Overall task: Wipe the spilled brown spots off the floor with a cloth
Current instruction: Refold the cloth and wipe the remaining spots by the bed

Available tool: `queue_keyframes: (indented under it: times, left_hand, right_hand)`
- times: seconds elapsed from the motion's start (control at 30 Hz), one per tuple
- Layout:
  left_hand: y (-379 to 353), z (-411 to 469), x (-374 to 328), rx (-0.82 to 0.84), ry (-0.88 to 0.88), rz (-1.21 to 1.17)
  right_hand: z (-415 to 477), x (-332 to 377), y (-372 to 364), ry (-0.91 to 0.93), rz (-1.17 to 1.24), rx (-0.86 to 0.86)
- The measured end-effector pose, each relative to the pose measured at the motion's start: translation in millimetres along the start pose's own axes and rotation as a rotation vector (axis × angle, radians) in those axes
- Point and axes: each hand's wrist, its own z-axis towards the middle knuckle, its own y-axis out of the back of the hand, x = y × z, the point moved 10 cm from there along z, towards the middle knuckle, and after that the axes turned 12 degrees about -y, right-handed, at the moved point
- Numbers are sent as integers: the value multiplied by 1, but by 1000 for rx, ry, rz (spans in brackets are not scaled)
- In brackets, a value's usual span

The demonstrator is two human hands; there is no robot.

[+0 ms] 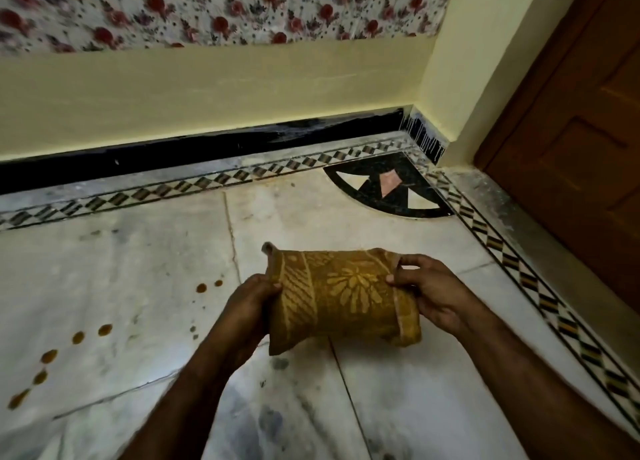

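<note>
The cloth (mustard-brown, with a paler leaf and flower print) is folded into a thick pad and held between both hands above the floor. Whether its lower edge touches the marble cannot be told. The left hand grips the cloth's left edge: the thumb lies on the upper face and the fingers curl under, out of view. The right hand pinches the right edge, with the thumb tip pressed on the upper face and the curled fingers close together over the top of the fold. The spots lie on the floor to the left of the cloth and apart from it. Two small ones sit near the left hand, just left of a tile seam. A loose line of five runs from there toward the lower left corner of the view. The floor is white marble with grey veining. A diamond-pattern border runs along a black skirting under a yellow wall. A black quarter-circle inlay fills the floor's corner, and a brown door stands at right.
</note>
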Motion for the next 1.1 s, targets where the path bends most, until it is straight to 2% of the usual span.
queue_keyframes:
  times: [0.13,0.27,0.4,0.6,0.73,0.9,1.1]
  left_hand:
    - [8,4,-15,-65,-96,83]
    - [-2,4,-31,53,-262,161]
    - [-6,3,-39,120,-344,244]
    - [-13,2,-55,169,-407,287]
    - [-6,5,-65,142,-438,269]
    - [7,8,-71,109,-459,232]
    - [2,12,-66,141,-422,237]
  right_hand:
    - [3,8,12,56,-12,-115]
    - [4,13,11,89,55,-106]
    - [10,13,11,96,191,-64]
    - [6,27,17,243,-53,-146]
    - [11,24,12,216,-88,12]
    - [19,9,15,146,127,151]
    - [15,10,-9,151,197,332]
